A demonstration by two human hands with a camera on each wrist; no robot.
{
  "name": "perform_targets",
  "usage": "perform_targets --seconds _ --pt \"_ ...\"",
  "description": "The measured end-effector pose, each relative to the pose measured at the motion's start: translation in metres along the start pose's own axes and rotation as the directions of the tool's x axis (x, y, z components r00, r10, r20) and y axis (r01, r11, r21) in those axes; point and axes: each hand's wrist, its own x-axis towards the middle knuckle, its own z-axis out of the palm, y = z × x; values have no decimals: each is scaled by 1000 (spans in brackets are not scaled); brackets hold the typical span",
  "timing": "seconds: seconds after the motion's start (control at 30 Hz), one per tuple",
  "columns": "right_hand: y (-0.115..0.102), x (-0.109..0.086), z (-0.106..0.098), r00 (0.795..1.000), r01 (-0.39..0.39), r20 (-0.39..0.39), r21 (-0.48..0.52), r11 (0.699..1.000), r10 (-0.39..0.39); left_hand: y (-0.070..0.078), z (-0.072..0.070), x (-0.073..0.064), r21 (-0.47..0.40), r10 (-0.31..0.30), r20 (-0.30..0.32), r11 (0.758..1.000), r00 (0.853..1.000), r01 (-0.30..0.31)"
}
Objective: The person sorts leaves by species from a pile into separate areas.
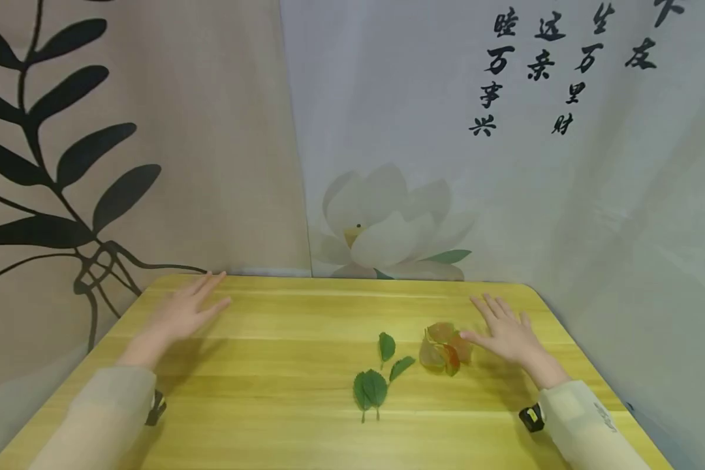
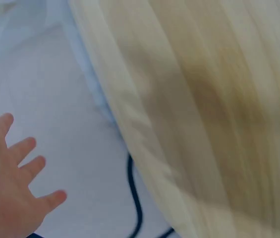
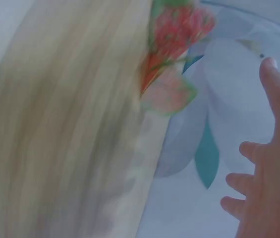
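My left hand [image 1: 182, 313] hovers over the far left part of the table with fingers spread, holding nothing; in the left wrist view its fingers are straight and apart. My right hand [image 1: 508, 333] is also spread and holds nothing, just right of a cluster of orange-red leaves [image 1: 437, 359]. Its thumb overlaps the cluster's right edge in the head view; whether they touch I cannot tell. The right wrist view shows reddish leaves [image 3: 172, 94], blurred, apart from that hand. Several green leaves [image 1: 375, 386] with short stems lie left of the cluster, near the table's middle.
The yellow wooden table [image 1: 258, 391] has rounded far corners and meets a printed cloth backdrop [image 1: 388, 130] with a lotus, dark plant and black characters. A black cable [image 2: 134, 198] hangs beside the table edge in the left wrist view.
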Motion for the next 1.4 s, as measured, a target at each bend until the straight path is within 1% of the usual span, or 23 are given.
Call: perform_targets --seconds 0.07,0.17,0.23,0.27,0.37,0.47,0.5,0.57,0.63,0.7,0.8,0.9,0.97,1.07,1.17,1.23,1.27,1.3,1.4 --pt "-8 -3 -3 1000 22 -3 28 999 -22 9 -2 1 -54 28 -14 998 1000 -28" --pt "-21 -8 -5 998 55 -3 70 996 -55 27 -3 2 -143 68 -31 987 997 -72" --pt "-29 -12 -5 997 75 -6 87 993 -75 39 -3 4 -199 98 -42 974 994 -105" --pt "-33 -13 -5 996 92 -13 97 991 -91 44 -2 6 -229 119 -49 965 992 -127" --pt "-44 -18 -3 989 146 -28 128 981 -143 63 2 7 -311 157 -49 936 986 -164" --pt "-58 -21 -2 979 206 -34 205 957 -203 82 7 8 -371 181 -45 910 982 -185" --pt "-64 -22 -1 977 214 -26 233 949 -214 89 10 8 -388 186 -40 902 982 -187" --pt "-75 -24 1 975 216 -11 295 931 -223 102 16 8 -428 201 -35 882 979 -196" --pt "-85 -27 4 974 206 8 371 906 -224 115 24 8 -462 215 -20 864 976 -200" --pt "-95 -28 9 976 183 24 438 880 -216 126 32 8 -506 229 4 840 973 -196" --pt "-106 -28 19 974 169 35 549 819 -224 143 43 7 -570 244 54 804 968 -171" --pt "-114 -27 29 973 129 68 629 767 -220 157 53 5 -635 277 105 758 955 -150" --pt "-119 -25 35 972 92 102 666 740 -212 166 58 3 -668 296 140 732 945 -131" --pt "-123 -21 43 969 29 156 703 711 -194 177 64 1 -721 319 194 687 928 -86" --pt "-126 -17 49 956 -9 207 727 686 -208 186 69 0 -773 332 238 634 913 -29" --pt "-127 -14 53 944 -39 248 739 673 -217 191 73 -1 -794 336 253 608 907 -3" --pt "-128 -13 55 937 -54 268 743 667 -222 193 74 -1 -801 335 259 599 906 8" --pt "-129 -12 57 931 -65 285 743 666 -227 195 75 -2 -804 331 262 595 906 15" --pt "-130 -10 61 920 -92 319 738 668 -225 201 79 -3 -807 310 279 589 909 46"
